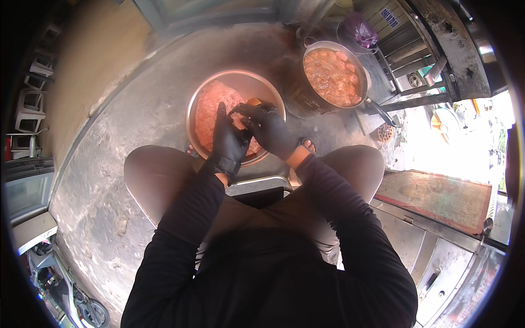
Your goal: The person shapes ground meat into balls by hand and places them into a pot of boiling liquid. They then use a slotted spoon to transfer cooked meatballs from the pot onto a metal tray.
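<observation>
A wide metal bowl (278, 94) stands on the floor between my knees, with pink ground meat (210, 106) heaped mostly along its left side. Over it, my left hand (228, 141) in a black glove is cupped, its fingers pointing away from me. My right hand (269, 128), gloved in black too, curls its fingers toward the left palm. A small pink lump of ground meat (238, 120) shows between the two hands, partly hidden by the fingers. Behind the right fingers, a rounded orange thing (254, 101) peeks out; its kind is unclear.
Right of the bowl sits a pan (363, 82) of reddish-brown chunks in sauce, its dark handle (381, 112) toward me. A purple plastic bag (361, 31) lies beyond it, beside a wooden rack (418, 52). A reddish-edged board (437, 194) lies at the right.
</observation>
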Demonstrator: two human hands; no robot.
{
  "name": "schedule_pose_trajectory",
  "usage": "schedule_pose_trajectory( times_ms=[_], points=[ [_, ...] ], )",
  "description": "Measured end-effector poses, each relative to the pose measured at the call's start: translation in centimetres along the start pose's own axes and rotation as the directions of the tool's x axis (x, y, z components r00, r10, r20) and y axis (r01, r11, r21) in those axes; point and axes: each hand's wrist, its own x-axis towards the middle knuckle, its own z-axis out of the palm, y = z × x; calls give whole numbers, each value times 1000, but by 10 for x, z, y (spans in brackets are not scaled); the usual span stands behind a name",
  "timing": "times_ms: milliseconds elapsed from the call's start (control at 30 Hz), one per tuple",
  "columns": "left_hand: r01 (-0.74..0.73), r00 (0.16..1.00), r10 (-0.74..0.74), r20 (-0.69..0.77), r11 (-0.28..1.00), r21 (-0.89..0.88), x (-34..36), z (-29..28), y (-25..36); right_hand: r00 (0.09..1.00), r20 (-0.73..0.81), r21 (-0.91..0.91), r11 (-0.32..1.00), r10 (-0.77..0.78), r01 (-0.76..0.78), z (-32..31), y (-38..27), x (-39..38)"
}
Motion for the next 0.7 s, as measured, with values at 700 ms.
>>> schedule_pose_trajectory(
  times_ms=[700],
  points=[
    [-312,950,312,-27,950,-7,21,-32,29,953,253,-321,944,166,-79,1,13,-17]
  ],
)
